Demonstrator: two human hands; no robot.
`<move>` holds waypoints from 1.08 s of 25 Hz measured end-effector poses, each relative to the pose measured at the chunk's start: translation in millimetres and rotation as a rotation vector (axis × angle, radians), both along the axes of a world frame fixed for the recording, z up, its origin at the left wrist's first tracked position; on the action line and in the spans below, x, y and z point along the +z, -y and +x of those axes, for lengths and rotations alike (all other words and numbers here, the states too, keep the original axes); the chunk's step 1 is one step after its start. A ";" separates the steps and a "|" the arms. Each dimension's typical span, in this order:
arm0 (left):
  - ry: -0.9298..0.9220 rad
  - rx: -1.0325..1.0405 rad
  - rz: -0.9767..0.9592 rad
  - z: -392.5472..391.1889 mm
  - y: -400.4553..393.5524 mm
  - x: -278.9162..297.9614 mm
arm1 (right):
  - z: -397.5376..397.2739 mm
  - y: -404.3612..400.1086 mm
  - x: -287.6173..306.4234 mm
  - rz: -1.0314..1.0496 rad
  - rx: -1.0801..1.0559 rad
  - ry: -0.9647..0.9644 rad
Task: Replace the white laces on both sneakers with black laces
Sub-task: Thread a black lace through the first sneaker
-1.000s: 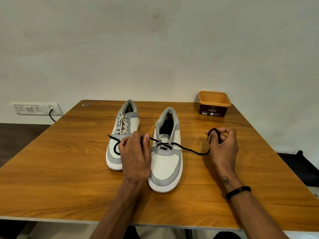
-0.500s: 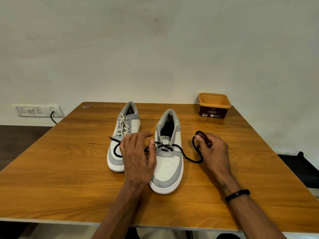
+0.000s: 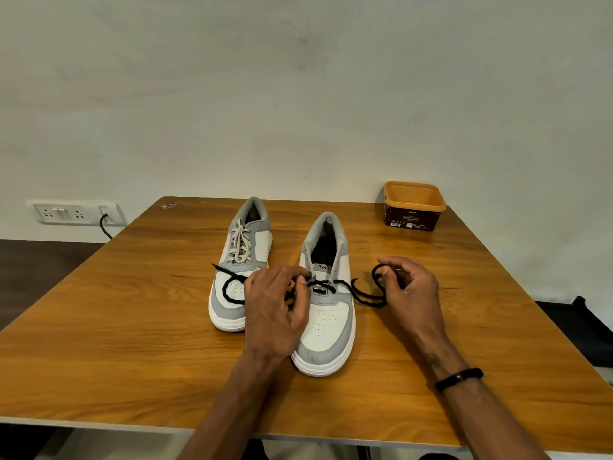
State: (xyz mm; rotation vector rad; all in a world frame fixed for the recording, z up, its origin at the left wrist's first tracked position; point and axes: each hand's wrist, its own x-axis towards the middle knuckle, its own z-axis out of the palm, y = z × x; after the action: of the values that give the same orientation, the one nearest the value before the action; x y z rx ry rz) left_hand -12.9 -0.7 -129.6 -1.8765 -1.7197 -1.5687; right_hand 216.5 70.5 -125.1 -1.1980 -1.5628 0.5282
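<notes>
Left hand point(image 3: 275, 313) pinches black lace point(image 3: 365, 295) | right hand point(image 3: 409, 290) too (curled)

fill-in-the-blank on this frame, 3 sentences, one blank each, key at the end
1. The left sneaker carries laces coloured ____.
2. The right hand pinches a loop of the ____ lace.
3. The orange tub stands on the table at its far ____ corner.
The left hand grips the same lace at the right sneaker.
Missing words: white; black; right
</notes>
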 end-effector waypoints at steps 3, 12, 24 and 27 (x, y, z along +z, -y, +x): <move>0.025 0.000 -0.008 0.0 1.0 -0.1 | -2.3 5.9 6.6 0.008 0.002 -0.023; 0.087 -0.035 -0.025 2.9 3.1 -0.2 | -2.0 9.9 15.1 -0.029 0.041 -0.182; 0.124 -0.034 -0.033 4.0 4.5 1.3 | 44.6 36.3 50.1 -0.218 -0.095 0.614; 0.117 -0.042 -0.031 4.1 3.7 0.7 | 58.7 42.3 42.2 -0.084 -0.280 0.697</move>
State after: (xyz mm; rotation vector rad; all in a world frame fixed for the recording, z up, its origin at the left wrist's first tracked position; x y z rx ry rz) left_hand -8.8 -4.4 -128.9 -1.8817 -1.7716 -1.7097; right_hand 275.1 28.1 -82.8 -1.7505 -1.9031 -0.0275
